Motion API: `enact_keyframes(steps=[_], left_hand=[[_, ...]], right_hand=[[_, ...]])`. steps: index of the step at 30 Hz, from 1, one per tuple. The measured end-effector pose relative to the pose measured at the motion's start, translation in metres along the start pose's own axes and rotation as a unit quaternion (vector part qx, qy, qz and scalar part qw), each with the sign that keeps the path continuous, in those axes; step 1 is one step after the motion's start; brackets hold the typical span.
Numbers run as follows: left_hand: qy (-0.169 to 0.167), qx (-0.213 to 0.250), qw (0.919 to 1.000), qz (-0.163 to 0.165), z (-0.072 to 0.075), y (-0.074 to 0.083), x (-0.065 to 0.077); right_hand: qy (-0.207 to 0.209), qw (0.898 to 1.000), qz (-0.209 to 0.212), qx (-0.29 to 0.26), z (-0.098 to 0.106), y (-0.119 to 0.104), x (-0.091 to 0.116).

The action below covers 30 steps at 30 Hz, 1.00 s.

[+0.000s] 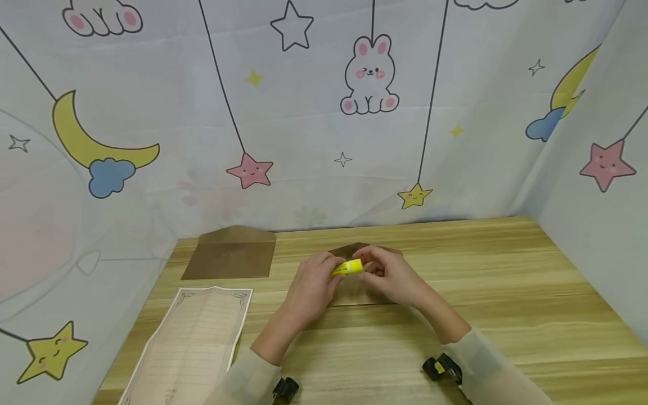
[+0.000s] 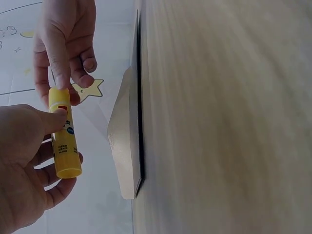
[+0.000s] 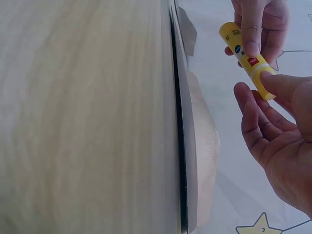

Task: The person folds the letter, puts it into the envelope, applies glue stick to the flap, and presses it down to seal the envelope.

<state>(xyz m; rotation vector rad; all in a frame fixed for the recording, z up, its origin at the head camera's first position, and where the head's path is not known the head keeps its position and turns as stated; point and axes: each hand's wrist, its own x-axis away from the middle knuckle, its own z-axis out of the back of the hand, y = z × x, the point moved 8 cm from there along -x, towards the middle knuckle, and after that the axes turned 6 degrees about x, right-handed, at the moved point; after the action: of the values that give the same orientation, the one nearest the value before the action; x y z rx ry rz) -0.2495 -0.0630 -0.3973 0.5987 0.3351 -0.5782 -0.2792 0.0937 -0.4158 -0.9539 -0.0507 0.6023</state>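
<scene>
A yellow glue stick [image 1: 348,268] with a white band is held up between both hands, above a brown envelope [image 1: 351,293] with its flap pointing away. My left hand [image 1: 312,284] grips the barrel, thumb along the label in the left wrist view, where the glue stick [image 2: 67,153] points its round base down. At the other end, my right hand [image 1: 395,277] pinches the yellow cap [image 3: 263,87] between thumb and fingers; its other fingers curl loosely below. The cap sits against the white band. Both hands partly cover the envelope in the head view.
A second brown envelope [image 1: 230,260] lies at the table's back left, flap raised toward the curtain. In front of it is a creased sheet of lined letter paper [image 1: 194,337] with a decorated border. A patterned white curtain [image 1: 314,112] hangs behind the wooden table [image 1: 506,281].
</scene>
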Motion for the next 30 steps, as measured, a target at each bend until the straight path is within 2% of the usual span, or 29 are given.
enact_keyframes(steps=[8, 14, 21, 30], left_hand=[[0.004, 0.001, 0.9999, -0.014, -0.0008, 0.0030, -0.0005], [-0.007, -0.004, 1.0000, -0.006, -0.0026, 0.0025, -0.0003], [-0.009, -0.006, 0.9999, -0.005, -0.0011, 0.0029, -0.0002], [-0.013, -0.006, 0.9998, -0.010, -0.0040, 0.0027, 0.0000]], right_hand=[[-0.015, 0.999, -0.028, 0.002, -0.0023, 0.0061, 0.0016], [-0.014, 0.999, -0.043, 0.008, -0.0025, 0.0084, 0.0019], [-0.005, 1.000, -0.008, 0.010, -0.0007, 0.0016, 0.0013], [-0.022, 0.999, -0.011, 0.028, -0.0027, 0.0027, 0.0015]])
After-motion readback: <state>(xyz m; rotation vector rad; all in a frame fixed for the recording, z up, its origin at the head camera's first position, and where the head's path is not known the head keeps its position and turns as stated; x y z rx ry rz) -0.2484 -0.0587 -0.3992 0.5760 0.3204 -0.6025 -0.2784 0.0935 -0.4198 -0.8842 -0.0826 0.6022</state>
